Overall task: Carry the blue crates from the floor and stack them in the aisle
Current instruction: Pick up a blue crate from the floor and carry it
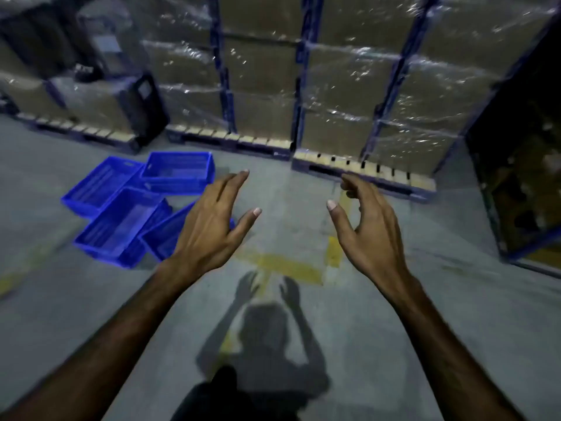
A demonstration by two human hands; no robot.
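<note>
Four bright blue open-topped plastic crates [121, 205] lie jumbled on the grey concrete warehouse floor [394, 299], to the person's left, near the foot of shrink-wrapped pallets of brown cartons [349, 95] held in dark blue steel racking [299, 86]. One crate at the back sits roughly level; the others lean against or overlap one another, and the nearest is partly hidden behind the left hand. No stack of crates is visible anywhere in the aisle, so the carrying appears either not begun or with all these crates yet to be lifted and stacked.

Both bare arms reach forward over faded yellow painted floor lines [288, 265]. The left hand [212, 223] is spread, fingers straight and thumb out, its grip released; it passes in front of the crates without visibly touching them. The right hand [367, 226] is well apart from the crates, fingers loosely curved, thumb extended, holding nothing. The person's shadow [264, 338], arms raised, falls on the floor between the forearms.
</note>
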